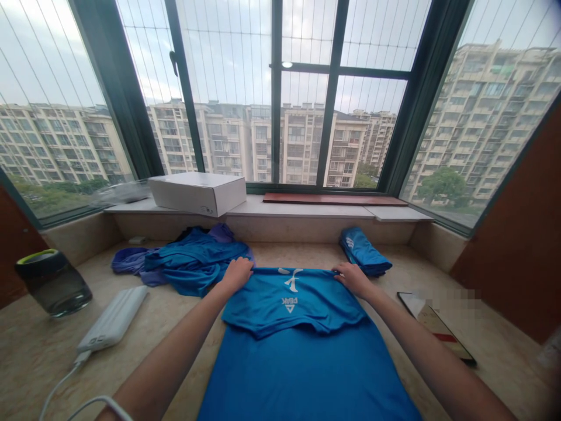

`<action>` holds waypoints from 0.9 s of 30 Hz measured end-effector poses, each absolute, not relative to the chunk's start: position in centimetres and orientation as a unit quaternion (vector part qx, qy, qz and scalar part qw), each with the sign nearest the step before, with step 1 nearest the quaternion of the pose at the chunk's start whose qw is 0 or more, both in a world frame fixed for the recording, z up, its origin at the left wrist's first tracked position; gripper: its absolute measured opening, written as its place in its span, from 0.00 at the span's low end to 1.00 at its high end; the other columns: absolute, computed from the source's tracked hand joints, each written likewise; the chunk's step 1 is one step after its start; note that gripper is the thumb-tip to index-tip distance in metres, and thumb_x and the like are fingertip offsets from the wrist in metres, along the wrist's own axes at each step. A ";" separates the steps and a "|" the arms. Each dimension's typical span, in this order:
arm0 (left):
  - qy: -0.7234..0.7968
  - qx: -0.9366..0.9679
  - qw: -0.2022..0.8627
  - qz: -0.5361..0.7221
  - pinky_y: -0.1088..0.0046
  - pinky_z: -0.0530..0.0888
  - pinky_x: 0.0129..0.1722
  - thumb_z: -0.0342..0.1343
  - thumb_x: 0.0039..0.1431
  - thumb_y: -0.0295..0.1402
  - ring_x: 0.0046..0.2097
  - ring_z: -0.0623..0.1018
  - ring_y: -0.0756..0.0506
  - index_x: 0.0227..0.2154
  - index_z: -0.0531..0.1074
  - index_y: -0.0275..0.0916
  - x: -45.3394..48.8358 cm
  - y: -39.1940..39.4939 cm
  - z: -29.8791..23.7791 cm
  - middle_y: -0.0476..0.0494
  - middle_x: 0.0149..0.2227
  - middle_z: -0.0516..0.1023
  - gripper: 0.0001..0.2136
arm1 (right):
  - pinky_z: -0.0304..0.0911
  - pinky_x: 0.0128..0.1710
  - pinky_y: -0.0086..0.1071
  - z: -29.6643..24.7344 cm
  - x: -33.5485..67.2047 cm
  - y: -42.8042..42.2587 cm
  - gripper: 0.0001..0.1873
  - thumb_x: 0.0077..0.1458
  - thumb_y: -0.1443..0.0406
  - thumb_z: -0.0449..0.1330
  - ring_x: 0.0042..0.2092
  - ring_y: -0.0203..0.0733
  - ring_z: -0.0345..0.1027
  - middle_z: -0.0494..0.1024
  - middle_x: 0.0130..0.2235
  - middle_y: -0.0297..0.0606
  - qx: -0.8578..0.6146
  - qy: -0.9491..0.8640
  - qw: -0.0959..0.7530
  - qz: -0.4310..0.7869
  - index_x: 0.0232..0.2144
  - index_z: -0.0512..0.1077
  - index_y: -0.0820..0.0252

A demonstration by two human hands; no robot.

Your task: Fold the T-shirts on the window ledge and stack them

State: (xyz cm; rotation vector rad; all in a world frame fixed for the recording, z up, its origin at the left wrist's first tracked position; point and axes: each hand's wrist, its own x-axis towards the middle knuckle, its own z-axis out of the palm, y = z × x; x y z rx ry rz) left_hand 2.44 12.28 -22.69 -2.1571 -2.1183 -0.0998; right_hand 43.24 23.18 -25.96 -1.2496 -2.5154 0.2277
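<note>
A blue sports shirt (302,351) with a white logo lies flat on the stone sill in front of me, its far part folded back toward me. My left hand (237,272) grips the fold's far left corner with closed fingers. My right hand (352,276) pinches the far right corner the same way. Both forearms stretch out over the cloth's sides.
A heap of blue and purple clothes (188,263) lies at the left, a folded blue garment (363,251) at the right. A white box (197,193) sits on the ledge. A power bank (114,318), a dark jar (52,283) and a phone (438,327) flank the shirt.
</note>
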 end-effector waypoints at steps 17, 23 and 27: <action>-0.547 -0.771 0.129 -0.298 0.62 0.73 0.50 0.49 0.69 0.33 0.47 0.77 0.40 0.47 0.73 0.38 0.4 8.4 -15.1 0.40 0.43 0.77 0.10 | 0.70 0.51 0.41 -17.2 46.4 21.1 0.14 0.62 0.64 0.58 0.48 0.48 0.77 0.82 0.47 0.41 -0.369 -0.864 0.336 0.075 0.50 0.75 0.54; -0.507 -0.845 0.149 -0.080 0.63 0.73 0.46 0.56 0.63 0.24 0.42 0.77 0.41 0.41 0.77 0.39 0.5 2.2 -20.4 0.41 0.39 0.76 0.08 | 0.68 0.49 0.42 -22.8 47.6 13.9 0.12 0.58 0.71 0.58 0.46 0.49 0.75 0.82 0.42 0.42 -0.301 -0.938 0.167 0.050 0.41 0.78 0.56; -0.483 -0.860 0.154 -0.053 0.59 0.73 0.52 0.54 0.64 0.22 0.48 0.77 0.39 0.35 0.76 0.39 0.6 0.4 -22.2 0.39 0.43 0.77 0.08 | 0.65 0.51 0.43 -23.3 48.0 10.8 0.15 0.58 0.73 0.56 0.48 0.49 0.72 0.80 0.43 0.42 -0.287 -0.946 0.145 0.050 0.43 0.77 0.55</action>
